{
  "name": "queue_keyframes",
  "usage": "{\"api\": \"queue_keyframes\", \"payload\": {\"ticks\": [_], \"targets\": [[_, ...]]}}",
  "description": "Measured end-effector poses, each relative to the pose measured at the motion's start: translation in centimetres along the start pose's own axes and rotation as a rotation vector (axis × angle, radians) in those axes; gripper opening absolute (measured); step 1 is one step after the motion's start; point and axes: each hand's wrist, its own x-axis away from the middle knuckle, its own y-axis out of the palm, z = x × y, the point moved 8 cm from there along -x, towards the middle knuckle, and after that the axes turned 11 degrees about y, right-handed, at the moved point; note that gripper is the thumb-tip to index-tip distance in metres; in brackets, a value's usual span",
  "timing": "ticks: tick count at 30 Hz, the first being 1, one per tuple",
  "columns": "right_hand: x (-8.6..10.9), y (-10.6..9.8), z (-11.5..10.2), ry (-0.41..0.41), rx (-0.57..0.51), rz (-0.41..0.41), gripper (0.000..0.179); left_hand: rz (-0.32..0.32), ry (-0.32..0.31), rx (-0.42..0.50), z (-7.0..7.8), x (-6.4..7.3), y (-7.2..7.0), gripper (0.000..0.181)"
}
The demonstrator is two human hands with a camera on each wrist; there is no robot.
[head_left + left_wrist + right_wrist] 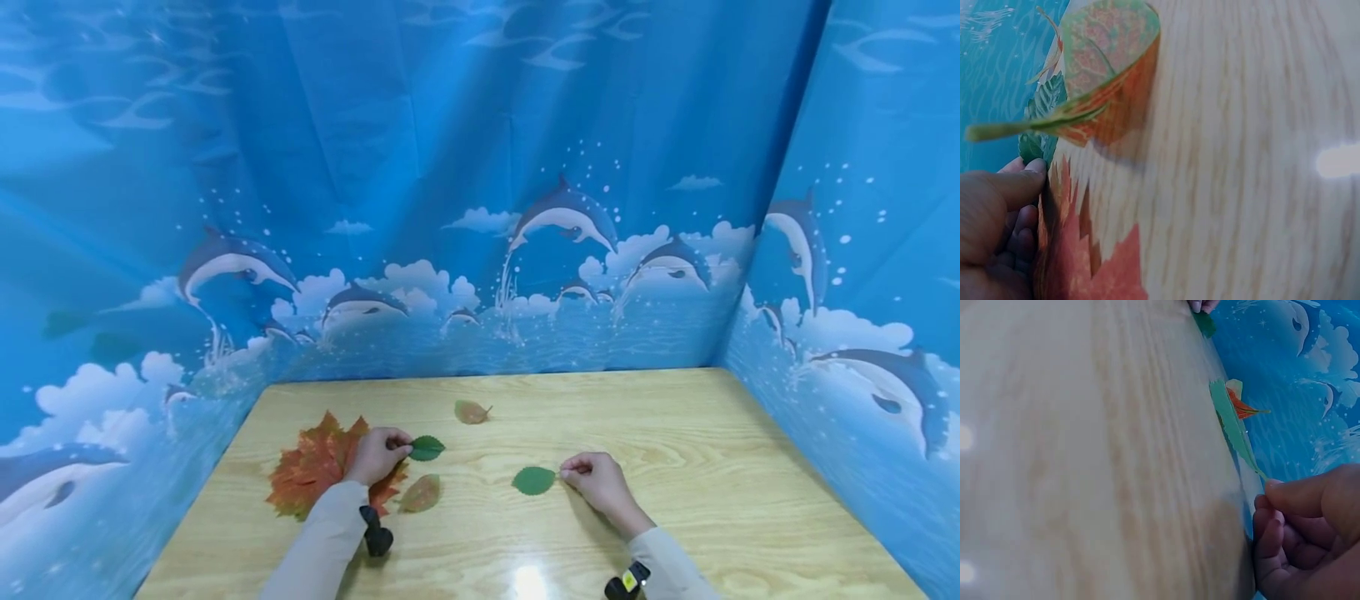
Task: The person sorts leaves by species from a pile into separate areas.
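Observation:
Between thumb and fingertips my left hand (377, 454) pinches a dark green leaf (427, 448) over the right side of a heap of orange maple leaves (315, 462). My right hand (600, 485) pinches the thin stem of another green leaf (534, 481), whose blade points left; the right wrist view shows this leaf (1230, 422) edge-on. Just below the left hand lies a reddish-green leaf (422, 493), seen curled up with its thick stem in the left wrist view. A similar reddish leaf (472, 412) rests farther back on the table.
The wood-grain table (675, 425) carries all the leaves. Blue sheeting printed with dolphins (562, 208) stands along its back and both sides. A black wrist camera (377, 533) sits on the left sleeve, another (624, 586) on the right. Light glares off the front of the tabletop.

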Motion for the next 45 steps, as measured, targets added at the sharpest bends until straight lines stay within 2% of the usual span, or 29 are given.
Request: {"api": "queue_keyframes", "payload": {"ticks": [8, 14, 21, 27, 32, 37, 41, 43, 45], "targets": [[0.1, 0.1, 0.3, -0.029, 0.075, -0.013, 0.006, 0.011, -0.010, -0.003, -0.1, -0.2, 0.0, 0.006], [-0.3, 0.1, 0.4, -0.016, 0.108, -0.038, 0.005, 0.020, -0.029, 0.025, 0.1, 0.0, 0.0, 0.007], [-0.2, 0.1, 0.3, -0.046, 0.093, -0.034, 0.004, 0.012, -0.012, 0.038, -0.4, -0.1, 0.1, 0.007], [-0.2, 0.1, 0.4, -0.065, 0.092, -0.032, 0.005, 0.060, -0.016, 0.061, 0.1, -0.4, -0.7, 0.010], [0.0, -0.1, 0.2, -0.074, 0.087, -0.032, 0.004, 0.050, -0.014, 0.098, 2.3, -1.0, -1.0, 0.013], [0.1, -0.2, 0.1, -0.112, 0.071, -0.036, 0.004, 0.036, -0.015, 0.107, 5.2, -1.6, -0.4, 0.009], [0.3, -0.3, -0.4, -0.183, 0.046, -0.036, 0.004, -0.013, -0.015, 0.144, 7.9, -1.2, 1.4, 0.006], [0.4, -0.3, -0.5, -0.193, 0.040, -0.034, 0.006, -0.050, -0.007, 0.170, 9.0, -0.8, 2.7, 0.006], [0.3, -0.2, -0.3, -0.168, 0.040, -0.036, 0.007, -0.077, -0.003, 0.200, 10.0, -0.4, 3.9, 0.006]]}}
